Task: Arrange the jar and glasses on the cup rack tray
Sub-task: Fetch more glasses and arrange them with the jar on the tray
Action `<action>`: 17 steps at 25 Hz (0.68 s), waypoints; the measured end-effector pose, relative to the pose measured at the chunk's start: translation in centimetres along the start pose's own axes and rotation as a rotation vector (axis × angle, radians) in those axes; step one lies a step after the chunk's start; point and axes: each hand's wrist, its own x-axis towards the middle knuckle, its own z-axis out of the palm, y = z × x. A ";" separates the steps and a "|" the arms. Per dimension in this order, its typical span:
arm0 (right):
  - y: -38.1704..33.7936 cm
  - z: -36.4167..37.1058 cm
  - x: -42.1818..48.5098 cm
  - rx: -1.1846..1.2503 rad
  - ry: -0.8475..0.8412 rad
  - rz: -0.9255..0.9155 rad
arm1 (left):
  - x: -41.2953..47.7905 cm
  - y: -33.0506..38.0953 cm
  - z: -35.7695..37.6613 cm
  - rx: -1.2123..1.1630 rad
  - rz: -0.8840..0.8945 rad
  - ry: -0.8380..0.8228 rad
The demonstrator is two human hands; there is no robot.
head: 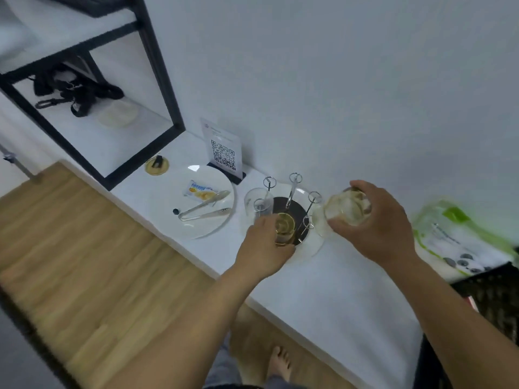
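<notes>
1. The left hand is holding a gold-rimmed glass in its grip, low over the cup rack tray.
2. The right hand is gripping a clear jar just above the tray's right side.
3. Both are probably best lowered slowly, steering clear of the wire pegs.

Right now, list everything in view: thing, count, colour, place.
Cup rack tray: one, white with dark centre and metal pegs, on counter.
Glass: one, clear, on rack's left.
Gold-rimmed glass: one, in left hand.
Jar: one, clear, in right hand.
Plate: one, white, left of rack.
Tongs: one, silver, on plate.
Snack packet: one, on plate.
QR sign: one, against wall.
Green-white bag: one, far right.
Left hand, right hand.
</notes>
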 end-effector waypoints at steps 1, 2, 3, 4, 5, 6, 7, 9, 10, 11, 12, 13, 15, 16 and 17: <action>0.2 0.5 0.0 -0.043 -0.013 0.022 | 1.2 -0.3 0.8 0.089 0.030 -0.046; 0.2 1.2 0.2 -0.084 -0.018 0.049 | 2.5 -0.8 1.4 0.168 0.052 -0.091; 0.2 1.9 0.4 -0.118 -0.026 0.078 | 3.8 -1.3 1.8 0.251 0.086 -0.123; 0.0 2.7 0.6 -0.148 -0.039 0.108 | 4.9 -2.0 2.0 0.338 0.132 -0.147; -0.1 3.5 0.9 -0.177 -0.057 0.133 | 6.0 -2.5 2.1 0.402 0.177 -0.165; -0.3 4.3 1.3 -0.209 -0.073 0.158 | 6.9 -3.0 2.1 0.435 0.219 -0.186; -0.4 5.1 1.6 -0.239 -0.087 0.183 | 7.7 -3.4 2.0 0.447 0.259 -0.214; -0.7 6.4 1.7 -0.284 -0.121 0.220 | 8.5 -4.0 1.8 0.476 0.329 -0.247; -0.7 7.2 1.9 -0.302 -0.133 0.240 | 9.1 -4.5 1.6 0.496 0.367 -0.267; -0.7 7.9 1.9 -0.321 -0.146 0.256 | 9.5 -4.9 1.5 0.520 0.399 -0.286; -0.7 8.6 1.8 -0.339 -0.165 0.266 | 9.7 -5.4 1.3 0.544 0.419 -0.301; -0.6 9.1 1.7 -0.357 -0.188 0.270 | 9.9 -5.7 1.0 0.564 0.428 -0.306; -0.6 10.2 1.5 -0.402 -0.255 0.265 | 10.3 -6.3 0.0 0.587 0.435 -0.310; -0.6 11.0 1.4 -0.426 -0.293 0.257 | 10.6 -6.7 -0.6 0.591 0.430 -0.313; -0.7 11.8 1.3 -0.439 -0.328 0.248 | 11.0 -7.1 -1.2 0.591 0.420 -0.320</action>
